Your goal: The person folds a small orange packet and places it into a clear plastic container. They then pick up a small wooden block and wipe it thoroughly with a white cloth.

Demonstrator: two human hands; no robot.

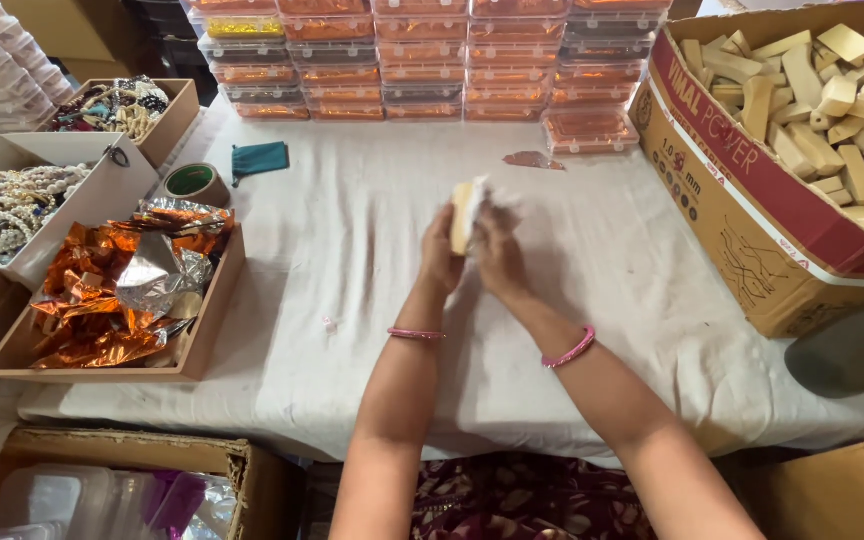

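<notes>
My left hand (440,255) and my right hand (499,255) meet over the middle of the white cloth (352,250). Together they grip a pale wooden block (463,215), held upright between the fingers. A bit of thin white wrap (480,195) shows blurred at the block's top, by my right hand's fingers. Each wrist carries a pink bangle.
A big cardboard box (752,220) of similar wooden blocks stands at the right. Stacked clear lidded boxes with orange contents (422,60) line the back. At the left sit a tray of orange and silver foil (122,290), boxes of beads (12,200), and a tape roll (195,183).
</notes>
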